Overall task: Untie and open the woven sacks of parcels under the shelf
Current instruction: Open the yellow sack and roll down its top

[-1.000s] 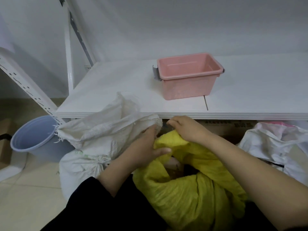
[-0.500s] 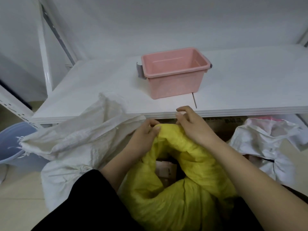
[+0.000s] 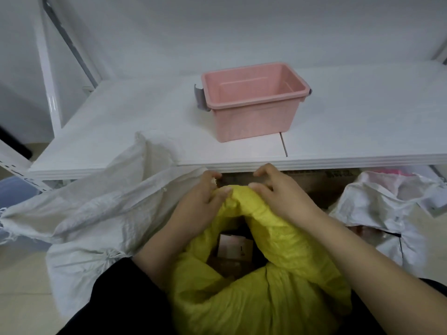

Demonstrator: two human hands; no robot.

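From my remote seat I see the yellow sack (image 3: pixel 266 298) on the floor right in front of me, just forward of the white shelf (image 3: pixel 121 131) edge, its mouth open and the cloth rolled into a thick rim. My left grip (image 3: pixel 200 201) is closed on the far part of that rim, fingers curled over it and thumb lying on the yellow weave. My right grip (image 3: pixel 283 197) holds the same fold just beside it, palm down on the cloth, with the forefinger raised toward the shelf edge. Inside the mouth a parcel (image 3: pixel 231 247) with a pale label shows. A white sack (image 3: pixel 96 213) leans against the left side, its knot (image 3: pixel 108 253) tied low down; another white sack (image 3: pixel 387 213) lies to the right. A pink bin (image 3: pixel 254 117) stands on the shelf.
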